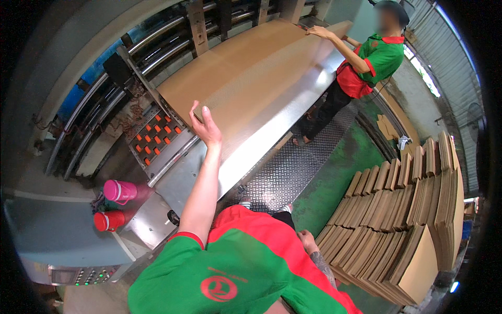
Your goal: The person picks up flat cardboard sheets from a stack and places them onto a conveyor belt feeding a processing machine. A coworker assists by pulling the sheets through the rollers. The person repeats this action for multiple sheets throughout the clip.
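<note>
A wide stack of brown cardboard sheets (246,68) lies on the shiny metal feed table (261,141) of a big machine. My left hand (205,125) reaches up to the near edge of the stack, palm against it and fingers spread, gripping nothing. My right hand (307,242) hangs low beside my hip, near the cardboard piles on the floor; its fingers are hidden and nothing shows in it. At the far end of the stack a co-worker (366,63) in a green and red shirt rests a hand (319,31) on the sheets.
Several leaning piles of folded cardboard (402,220) stand on the green floor at right. A diamond-plate step (293,167) runs along the table. A pink bottle (119,191) and a red bottle (109,221) sit at left, by a panel of orange buttons (157,138).
</note>
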The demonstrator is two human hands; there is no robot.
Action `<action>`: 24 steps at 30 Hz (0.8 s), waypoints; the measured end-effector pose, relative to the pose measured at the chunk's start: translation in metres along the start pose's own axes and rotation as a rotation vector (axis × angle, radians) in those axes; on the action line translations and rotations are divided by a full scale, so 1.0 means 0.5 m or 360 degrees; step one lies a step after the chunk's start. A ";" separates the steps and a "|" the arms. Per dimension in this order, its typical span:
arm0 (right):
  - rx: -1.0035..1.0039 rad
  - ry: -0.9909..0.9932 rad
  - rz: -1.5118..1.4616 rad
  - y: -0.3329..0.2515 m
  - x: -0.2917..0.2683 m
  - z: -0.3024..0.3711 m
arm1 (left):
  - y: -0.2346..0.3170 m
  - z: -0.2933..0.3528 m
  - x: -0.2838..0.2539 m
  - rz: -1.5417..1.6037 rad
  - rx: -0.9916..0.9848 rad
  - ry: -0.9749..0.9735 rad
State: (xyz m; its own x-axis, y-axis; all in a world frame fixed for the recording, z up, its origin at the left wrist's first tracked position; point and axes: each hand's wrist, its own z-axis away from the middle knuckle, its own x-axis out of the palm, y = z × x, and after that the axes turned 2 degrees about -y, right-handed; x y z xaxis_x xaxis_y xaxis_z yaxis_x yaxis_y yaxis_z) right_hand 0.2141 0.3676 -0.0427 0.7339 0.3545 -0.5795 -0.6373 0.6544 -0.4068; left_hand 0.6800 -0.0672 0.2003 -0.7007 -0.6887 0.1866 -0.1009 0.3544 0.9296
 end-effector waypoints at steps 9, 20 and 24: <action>-0.0008 -0.0049 0.0044 -0.068 -0.017 -0.002 | -0.019 0.012 -0.027 0.0196 0.0010 -0.0189; 0.0241 0.0124 -0.0019 -0.056 0.011 0.033 | -0.320 0.224 -0.312 -0.1273 -0.0644 -0.0845; 0.0269 0.0017 -0.0029 -0.018 0.055 0.065 | -0.310 0.363 -0.468 -0.1881 -0.0393 -0.1387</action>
State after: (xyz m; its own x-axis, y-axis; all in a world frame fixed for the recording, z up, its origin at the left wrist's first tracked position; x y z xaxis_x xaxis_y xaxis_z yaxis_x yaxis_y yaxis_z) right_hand 0.2475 0.3930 -0.0321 0.7418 0.3353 -0.5808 -0.5749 0.7639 -0.2931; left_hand 0.7315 0.1540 -0.0453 -0.5017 0.1230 -0.8563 -0.8411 -0.3006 0.4496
